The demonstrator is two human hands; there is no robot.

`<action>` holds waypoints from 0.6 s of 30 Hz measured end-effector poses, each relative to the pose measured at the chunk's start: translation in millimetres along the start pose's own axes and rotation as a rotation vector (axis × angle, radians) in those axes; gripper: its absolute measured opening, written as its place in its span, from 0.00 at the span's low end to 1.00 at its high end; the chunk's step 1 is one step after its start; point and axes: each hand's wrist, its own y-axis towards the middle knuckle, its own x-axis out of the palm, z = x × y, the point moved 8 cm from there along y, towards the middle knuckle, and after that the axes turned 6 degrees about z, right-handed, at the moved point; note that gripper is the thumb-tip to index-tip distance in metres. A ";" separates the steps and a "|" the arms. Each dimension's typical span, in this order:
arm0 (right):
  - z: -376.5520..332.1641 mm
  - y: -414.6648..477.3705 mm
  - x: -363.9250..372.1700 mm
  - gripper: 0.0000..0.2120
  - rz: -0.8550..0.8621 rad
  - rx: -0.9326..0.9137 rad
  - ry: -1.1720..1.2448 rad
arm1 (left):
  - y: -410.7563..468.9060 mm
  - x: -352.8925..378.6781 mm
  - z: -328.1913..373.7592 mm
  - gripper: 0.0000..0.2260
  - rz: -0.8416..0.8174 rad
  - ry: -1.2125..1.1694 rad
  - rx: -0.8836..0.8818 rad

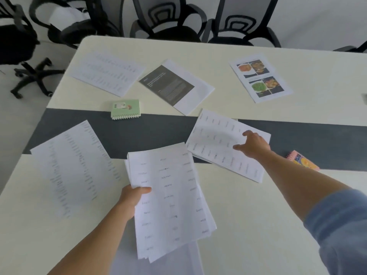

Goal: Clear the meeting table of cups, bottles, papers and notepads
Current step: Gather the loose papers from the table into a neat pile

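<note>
Now L hand (135, 197) grips paper stack (172, 195) by its left edge, above near side of table (258, 215). R hand (253, 145) rests on another sheaf (214, 141) lying across dark centre strip (139, 133); pinching or just touching, can't tell thru blur.

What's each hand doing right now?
Left hand: holds a stack of papers, thumb on top.
Right hand: open, resting on the loose sheets; nothing gripped yet.
</note>
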 end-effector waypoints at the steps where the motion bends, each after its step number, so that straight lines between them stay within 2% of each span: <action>1: 1.6 11.0 -4.3 0.38 0.011 0.007 -0.020 | 0.9 -1.0 2.1 0.12 0.011 0.010 0.010; 6: 18.8 62.5 0.4 0.57 -0.068 0.031 -0.158 | 11.1 -3.0 5.0 0.03 0.102 0.038 0.036; 10: 29.6 80.9 3.9 0.59 -0.100 0.031 -0.273 | 14.2 -2.9 6.1 0.04 0.118 0.046 0.022; 14: 33.6 75.8 7.5 0.46 -0.123 0.058 -0.206 | 14.1 -4.6 5.2 0.05 0.120 0.046 -0.001; 18: 27.4 50.2 20.0 0.20 -0.109 0.033 -0.072 | 12.0 -4.7 7.0 0.06 0.120 0.033 -0.019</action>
